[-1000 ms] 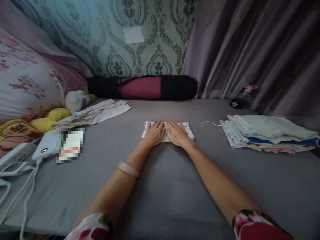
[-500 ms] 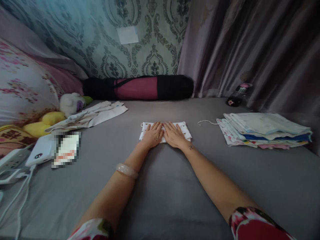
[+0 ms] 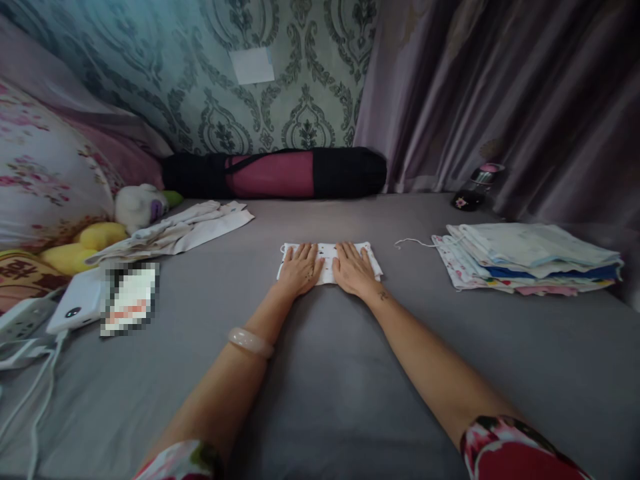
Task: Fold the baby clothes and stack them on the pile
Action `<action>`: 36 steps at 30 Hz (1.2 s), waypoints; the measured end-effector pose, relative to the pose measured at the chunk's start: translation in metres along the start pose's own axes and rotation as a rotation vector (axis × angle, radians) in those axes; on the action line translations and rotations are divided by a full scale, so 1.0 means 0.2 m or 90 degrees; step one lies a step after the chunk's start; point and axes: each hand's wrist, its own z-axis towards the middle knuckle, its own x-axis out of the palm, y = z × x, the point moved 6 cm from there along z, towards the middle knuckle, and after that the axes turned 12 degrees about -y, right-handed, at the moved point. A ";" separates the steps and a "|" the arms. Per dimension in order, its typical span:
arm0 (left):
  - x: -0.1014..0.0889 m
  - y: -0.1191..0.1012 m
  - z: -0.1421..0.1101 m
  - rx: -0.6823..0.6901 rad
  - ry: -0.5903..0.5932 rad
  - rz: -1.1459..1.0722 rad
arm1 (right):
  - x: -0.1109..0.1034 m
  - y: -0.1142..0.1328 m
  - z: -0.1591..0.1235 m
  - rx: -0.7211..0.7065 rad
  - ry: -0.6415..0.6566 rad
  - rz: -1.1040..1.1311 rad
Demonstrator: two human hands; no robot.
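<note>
Smoothing step, seemingly: cloth (image 3: 327,255) at 12 o'clock; left hand (image 3: 299,272), right hand (image 3: 354,272) flat, wide. Next calls for even pressure; covered folds unclear.

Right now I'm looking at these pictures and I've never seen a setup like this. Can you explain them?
There's no robot: these are a person's bare hands, and every picture comes from one camera worn on the head, looking forward and down. The left hand and right hand rest flat on a folded white cloth; neither grips it. Beneath is a gray sheet. To the right sits a stack of folded cloths. To the left are loose cloths and soft toys. A long black and pink bag lies at the back.
</note>
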 end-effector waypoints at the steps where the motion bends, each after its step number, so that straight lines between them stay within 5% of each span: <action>1: 0.00 0.00 0.00 0.000 0.000 0.000 | 0.00 0.00 0.00 0.001 -0.002 0.001; 8: -0.04 -0.01 -0.01 0.017 -0.029 0.002 | -0.02 0.00 0.00 0.012 0.015 -0.003; 13: -0.08 0.03 -0.01 -0.023 -0.099 0.033 | -0.05 -0.04 0.01 0.039 -0.053 -0.053; 28: -0.02 0.06 -0.02 -0.050 0.006 0.038 | 0.01 -0.07 0.01 0.056 -0.007 -0.060; 36: -0.08 0.11 -0.02 -0.087 -0.095 0.042 | -0.05 -0.12 0.03 0.080 -0.034 -0.057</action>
